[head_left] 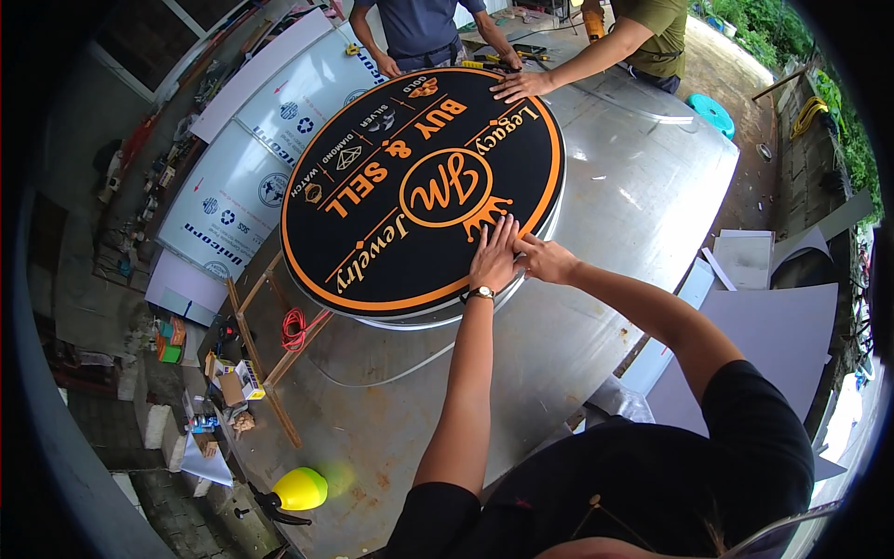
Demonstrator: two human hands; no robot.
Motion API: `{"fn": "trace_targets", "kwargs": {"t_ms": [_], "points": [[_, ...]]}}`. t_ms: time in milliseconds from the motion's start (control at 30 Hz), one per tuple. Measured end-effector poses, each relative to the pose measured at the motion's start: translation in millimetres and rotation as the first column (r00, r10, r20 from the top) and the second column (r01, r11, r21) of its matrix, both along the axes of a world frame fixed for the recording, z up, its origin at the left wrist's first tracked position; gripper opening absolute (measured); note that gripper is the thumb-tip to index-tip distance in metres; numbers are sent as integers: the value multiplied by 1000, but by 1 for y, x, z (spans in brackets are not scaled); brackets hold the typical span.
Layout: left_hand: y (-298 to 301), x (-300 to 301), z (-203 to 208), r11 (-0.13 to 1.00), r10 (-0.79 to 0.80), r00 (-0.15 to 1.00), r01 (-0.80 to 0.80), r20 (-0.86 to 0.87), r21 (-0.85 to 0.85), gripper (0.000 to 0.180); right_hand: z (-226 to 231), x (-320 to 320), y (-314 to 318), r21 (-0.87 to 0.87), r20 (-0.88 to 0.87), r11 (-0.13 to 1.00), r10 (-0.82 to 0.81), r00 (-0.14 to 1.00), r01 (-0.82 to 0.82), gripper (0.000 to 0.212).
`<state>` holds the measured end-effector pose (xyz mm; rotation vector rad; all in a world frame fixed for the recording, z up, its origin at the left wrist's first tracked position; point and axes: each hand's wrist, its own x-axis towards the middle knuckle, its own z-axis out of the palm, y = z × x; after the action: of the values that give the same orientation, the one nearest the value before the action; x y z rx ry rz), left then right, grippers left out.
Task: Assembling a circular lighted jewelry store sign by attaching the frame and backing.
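A large round black sign point(372, 186) with orange rim, lettering and emblems lies flat on a metal-topped table point(615, 196). My left hand point(494, 258) presses flat on the sign's near edge, fingers spread, a watch on the wrist. Beside it, my right hand point(545, 259) rests on the same edge, touching the left hand. Neither hand holds anything. Across the table, another person's hand point(521, 87) lies flat on the sign's far edge, and a second person point(419, 28) stands at the far side.
White printed panels point(251, 158) lean at the table's left. A yellow-headed tool point(296, 490) lies at the near left corner, close to a wooden frame point(265, 359) and red cable point(294, 328). Grey boards point(782, 326) lie on the right. A teal stool point(712, 112) stands far right.
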<state>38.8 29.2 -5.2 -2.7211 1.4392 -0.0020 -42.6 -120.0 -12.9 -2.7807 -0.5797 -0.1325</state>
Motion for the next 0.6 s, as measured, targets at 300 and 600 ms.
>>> {"fn": "trace_targets", "kwargs": {"t_ms": [300, 600], "points": [[2, 2, -5, 999, -14, 1000, 14, 0, -35, 84, -2, 1, 1, 17, 24, 1000, 11, 1000, -12, 26], [-7, 1, 0, 1000, -21, 1000, 21, 10, -19, 83, -3, 3, -9, -14, -60, 1000, -24, 998, 24, 27]]}}
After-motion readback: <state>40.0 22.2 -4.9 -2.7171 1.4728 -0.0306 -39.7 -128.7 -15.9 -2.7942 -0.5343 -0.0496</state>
